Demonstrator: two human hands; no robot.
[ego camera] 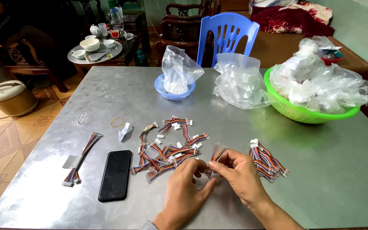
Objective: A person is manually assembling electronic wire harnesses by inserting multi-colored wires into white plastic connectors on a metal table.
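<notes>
Both hands meet just above the metal table [311,170] near its front edge. My left hand [184,191] and my right hand [237,172] pinch one short multicoloured ribbon cable [215,156] between their fingertips; it is blurred. Left of the hands lies a loose heap of the same coloured cables [171,147] with white connectors. A tidy stack of cables [268,159] rests just right of my right hand. One longer cable bundle [83,157] lies at the left.
A black phone [115,174] lies face up left of the heap, with a rubber band [117,122] and a folded white scrap [125,131] behind it. Further back stand a blue basket [163,90] with a bag, a clear bag [239,83] and a green basin [303,114] of bags. A blue plastic chair [226,34] stands behind the table.
</notes>
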